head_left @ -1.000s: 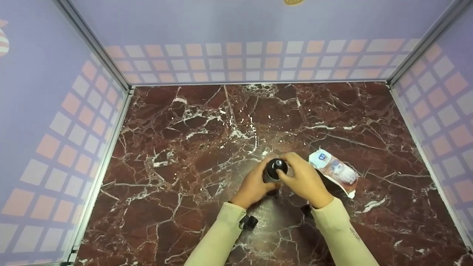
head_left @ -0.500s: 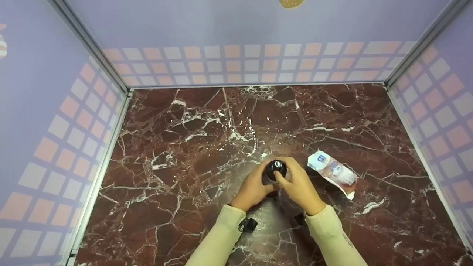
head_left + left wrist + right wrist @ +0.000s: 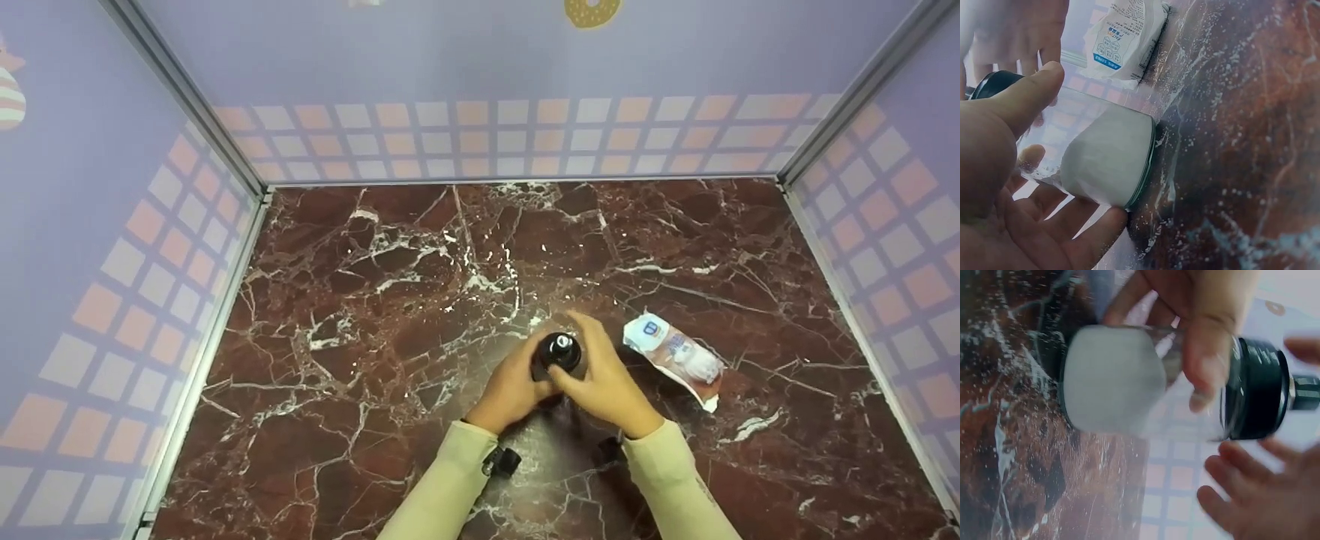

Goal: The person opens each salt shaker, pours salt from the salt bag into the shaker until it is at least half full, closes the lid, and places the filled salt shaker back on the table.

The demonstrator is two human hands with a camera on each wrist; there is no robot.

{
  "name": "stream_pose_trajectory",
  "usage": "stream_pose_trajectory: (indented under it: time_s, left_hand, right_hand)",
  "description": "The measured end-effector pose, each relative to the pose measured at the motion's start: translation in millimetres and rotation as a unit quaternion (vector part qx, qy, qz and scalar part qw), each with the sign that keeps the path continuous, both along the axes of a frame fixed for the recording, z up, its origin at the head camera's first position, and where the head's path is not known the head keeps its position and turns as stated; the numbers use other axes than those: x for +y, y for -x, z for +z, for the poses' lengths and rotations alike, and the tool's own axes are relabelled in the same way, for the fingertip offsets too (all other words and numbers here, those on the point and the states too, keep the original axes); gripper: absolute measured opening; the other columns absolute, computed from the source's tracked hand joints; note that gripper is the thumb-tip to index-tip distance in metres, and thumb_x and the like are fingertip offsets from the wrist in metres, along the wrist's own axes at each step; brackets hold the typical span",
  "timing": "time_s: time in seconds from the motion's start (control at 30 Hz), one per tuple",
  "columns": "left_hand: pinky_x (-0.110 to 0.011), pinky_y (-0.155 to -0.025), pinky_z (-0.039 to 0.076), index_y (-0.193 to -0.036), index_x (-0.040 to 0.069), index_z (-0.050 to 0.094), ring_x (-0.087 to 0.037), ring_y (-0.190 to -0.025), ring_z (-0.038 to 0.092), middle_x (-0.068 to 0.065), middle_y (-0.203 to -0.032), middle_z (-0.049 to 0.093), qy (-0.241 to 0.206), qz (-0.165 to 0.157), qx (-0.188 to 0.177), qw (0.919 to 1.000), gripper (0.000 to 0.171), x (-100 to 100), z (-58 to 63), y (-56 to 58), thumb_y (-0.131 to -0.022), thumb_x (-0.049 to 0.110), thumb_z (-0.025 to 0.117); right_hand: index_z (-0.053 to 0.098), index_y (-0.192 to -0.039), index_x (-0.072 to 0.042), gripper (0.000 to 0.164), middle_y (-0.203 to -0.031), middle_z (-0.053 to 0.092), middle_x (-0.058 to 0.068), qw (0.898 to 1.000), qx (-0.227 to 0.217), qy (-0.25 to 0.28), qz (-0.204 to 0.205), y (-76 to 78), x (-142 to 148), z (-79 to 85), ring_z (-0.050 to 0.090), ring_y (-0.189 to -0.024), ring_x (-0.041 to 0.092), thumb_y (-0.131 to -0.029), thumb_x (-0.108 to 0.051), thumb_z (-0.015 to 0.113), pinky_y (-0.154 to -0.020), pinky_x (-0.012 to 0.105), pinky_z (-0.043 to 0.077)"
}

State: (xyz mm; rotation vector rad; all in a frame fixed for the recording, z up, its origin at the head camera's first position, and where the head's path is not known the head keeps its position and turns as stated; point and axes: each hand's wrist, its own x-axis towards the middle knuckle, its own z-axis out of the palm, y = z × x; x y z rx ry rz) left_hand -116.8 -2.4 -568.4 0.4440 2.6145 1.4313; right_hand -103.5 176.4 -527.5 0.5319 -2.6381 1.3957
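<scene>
A clear glass jar [image 3: 1109, 152] stands upright on the marbled tabletop, partly filled with white granules that slope to one side. Its black lid [image 3: 560, 354] carries a small knob [image 3: 1304, 392] on top. My left hand [image 3: 512, 386] grips the glass body, thumb on one side and fingers round the other. Around the lid my right hand [image 3: 611, 386] is spread, its fingers [image 3: 1235, 475] apart from the lid in the right wrist view. To the right of the hands lies a torn, crumpled white-and-brown packet [image 3: 675, 358], its printed back showing in the left wrist view.
White grains are scattered over the dark red marbled tabletop [image 3: 390, 337], mostly beyond the jar. Purple panels with pink and white squares [image 3: 472, 139] enclose the back and both sides. A small black camera [image 3: 502, 461] sits at my left wrist.
My right hand's fingers have loosened and spread away from the lid. The left hand keeps its grip on the jar. The head view has tilted up slightly.
</scene>
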Motion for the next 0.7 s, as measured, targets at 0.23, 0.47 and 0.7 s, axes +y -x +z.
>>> stream_pose_trajectory:
  time_s: [0.23,0.47,0.7]
  left_hand:
    - [-0.050,-0.110,0.046,-0.149,0.028,0.051,-0.026,-0.128,0.060,-0.004,-0.141,0.063,-0.017,0.008,0.007,0.9998,0.079,-0.6,-0.4,0.5,-0.079,0.019,0.087]
    - [-0.047,-0.107,0.048,-0.144,0.026,0.054,-0.023,-0.124,0.062,-0.002,-0.137,0.065,-0.030,-0.001,0.017,0.9994,0.074,0.8,-1.5,-0.1,-0.078,0.016,0.087]
    - [-0.050,-0.108,0.047,-0.144,0.029,0.054,-0.026,-0.126,0.061,-0.002,-0.138,0.064,-0.022,0.002,0.012,0.9997,0.075,-0.1,0.1,0.2,-0.079,0.022,0.089]
  right_hand:
    - [0.052,-0.145,0.000,0.072,-0.139,0.058,0.015,0.999,0.029,-0.017,0.036,-0.9,5.7,-4.9,0.052,-0.131,0.030,-0.080,-0.004,0.082,-0.116,0.046,0.039]
    - [0.059,-0.128,0.001,0.073,-0.112,0.058,0.016,0.993,0.062,-0.056,-0.085,-9.3,-8.7,-11.8,0.052,-0.104,0.033,-0.074,-0.035,0.093,-0.095,0.046,0.042]
    - [0.057,-0.131,0.005,0.071,-0.123,0.059,0.021,0.994,0.062,-0.048,-0.076,-18.2,-2.6,-3.7,0.053,-0.116,0.036,-0.077,-0.028,0.090,-0.105,0.051,0.042]
